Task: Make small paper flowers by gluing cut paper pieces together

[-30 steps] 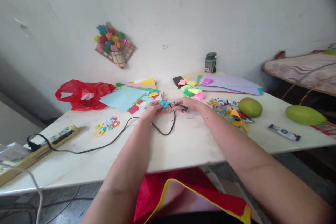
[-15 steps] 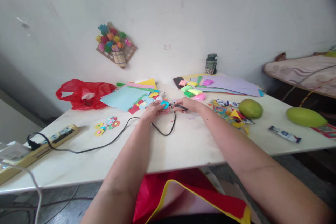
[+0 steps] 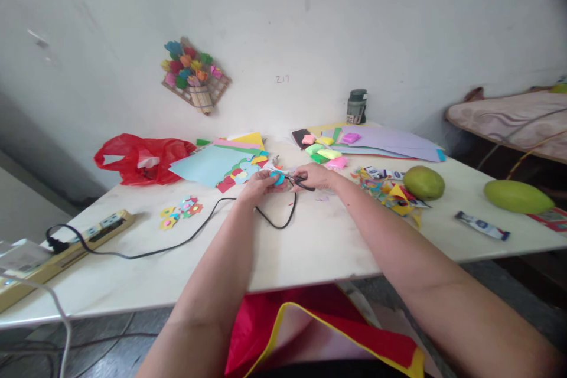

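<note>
My left hand pinches a small piece of blue paper above the middle of the table. Dark-handled scissors are in my right hand, their blades directed left at the paper's edge. Fingers partly hide the scissors' blades and the paper's outline. A black cord loops on the table just below both hands. Beyond my left hand are coloured paper cutouts. Small paper flowers lie to the left, some with pink or red centres.
A yellowish power strip and red plastic bag are on the left. Soft clay packets and purple sheets lie behind. To the right are paper scraps, a green mango, another green fruit and a tube.
The scissors have turned slightly in my right hand, and their handles now look more spread. The blue paper has shifted a little in my left fingers.
</note>
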`<state>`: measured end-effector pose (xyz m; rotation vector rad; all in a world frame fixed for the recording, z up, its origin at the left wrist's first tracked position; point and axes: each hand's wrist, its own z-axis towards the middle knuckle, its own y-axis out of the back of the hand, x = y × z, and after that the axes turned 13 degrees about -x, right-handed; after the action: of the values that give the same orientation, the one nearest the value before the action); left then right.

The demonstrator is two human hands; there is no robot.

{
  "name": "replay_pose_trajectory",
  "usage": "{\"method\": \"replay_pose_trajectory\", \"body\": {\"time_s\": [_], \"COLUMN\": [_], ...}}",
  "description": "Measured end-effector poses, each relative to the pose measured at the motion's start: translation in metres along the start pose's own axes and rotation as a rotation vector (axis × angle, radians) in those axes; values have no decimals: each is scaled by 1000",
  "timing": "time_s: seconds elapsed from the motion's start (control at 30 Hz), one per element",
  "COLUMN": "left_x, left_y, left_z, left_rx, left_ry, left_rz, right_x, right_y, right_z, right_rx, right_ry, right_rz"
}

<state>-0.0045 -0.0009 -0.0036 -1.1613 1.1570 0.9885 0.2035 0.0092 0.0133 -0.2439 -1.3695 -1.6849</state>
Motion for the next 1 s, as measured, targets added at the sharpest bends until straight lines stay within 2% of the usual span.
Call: {"method": "replay_pose_trajectory", "body": {"time_s": [0.23, 0.4, 0.53, 1.0], "left_x": [-1, -1, -1, -1], "left_y": [1, 0, -1, -2], "left_z": [-1, 0, 0, -1], "left_rx": [67, 84, 74, 63], "left_ry": [0, 9, 21, 11], "left_rz": [-31, -32, -28, -65], "right_x": [4, 7, 8, 2], "right_y": [4, 8, 12, 8], "right_z": [-1, -4, -6, -6], "right_rx": [21, 115, 166, 142], "right_ry": [-39, -99, -154, -167], "right_rz": [27, 151, 154, 241]}}
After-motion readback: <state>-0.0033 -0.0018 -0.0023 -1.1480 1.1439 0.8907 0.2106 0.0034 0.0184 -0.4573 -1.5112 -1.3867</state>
